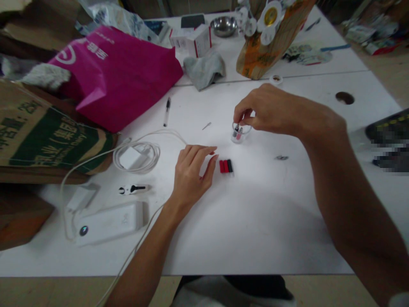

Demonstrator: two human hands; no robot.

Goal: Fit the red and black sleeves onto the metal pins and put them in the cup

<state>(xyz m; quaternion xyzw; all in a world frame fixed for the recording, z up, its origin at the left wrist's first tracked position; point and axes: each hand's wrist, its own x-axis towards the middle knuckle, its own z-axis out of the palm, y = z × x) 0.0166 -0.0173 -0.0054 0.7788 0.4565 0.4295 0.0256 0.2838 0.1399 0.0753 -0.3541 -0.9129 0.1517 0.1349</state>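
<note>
My left hand rests over the white table, thumb and fingers apart. A short row of small red and black cylindrical pieces lies just right of its fingertips. A tiny red spot shows between thumb and forefinger, too small to name. My right hand reaches over a small clear cup, thumb and fingers pinched together at its rim. Dark and red pieces with metal tips stand inside the cup. What the pinched fingers hold, if anything, is mostly hidden by them.
Left are a magenta bag, coiled white cable, power bank and small cutters. A pen, small metal piece and grey cloth lie farther back. A tape roll sits beyond my right hand.
</note>
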